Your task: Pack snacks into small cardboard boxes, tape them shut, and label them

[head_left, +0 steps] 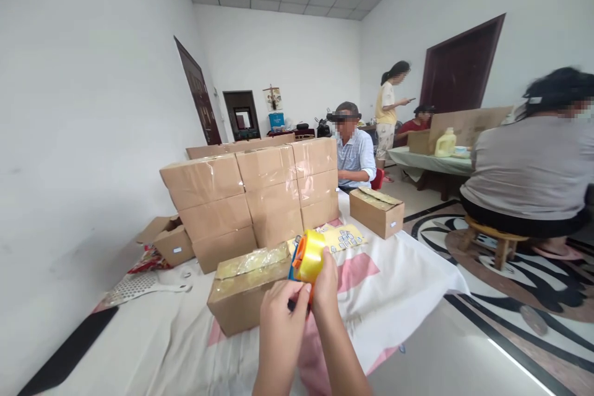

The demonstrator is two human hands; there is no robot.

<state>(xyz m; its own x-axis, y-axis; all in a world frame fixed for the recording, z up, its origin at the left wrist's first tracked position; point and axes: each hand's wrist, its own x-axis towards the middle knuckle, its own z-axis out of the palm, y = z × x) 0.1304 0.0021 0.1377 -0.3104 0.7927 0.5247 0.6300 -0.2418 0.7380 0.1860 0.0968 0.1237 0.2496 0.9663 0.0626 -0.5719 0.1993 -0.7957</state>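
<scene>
Held above a cloth-covered tabletop (408, 284), a tape dispenser (312, 257) with a yellow roll is gripped by the fingers of the right hand (326, 281) while the left hand's (282, 302) fingers pinch its lower part, beside a taped cardboard box (236, 306) fronting stacked cartons (271, 198).

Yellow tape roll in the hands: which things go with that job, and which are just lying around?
Seem part of the job:
tape dispenser with its yellow roll
right hand gripping it
left hand at it
box in front
probably the stacked boxes

Look like they're just lying about:
white holed thing
red packaging
pale yellow jug in the background
</scene>
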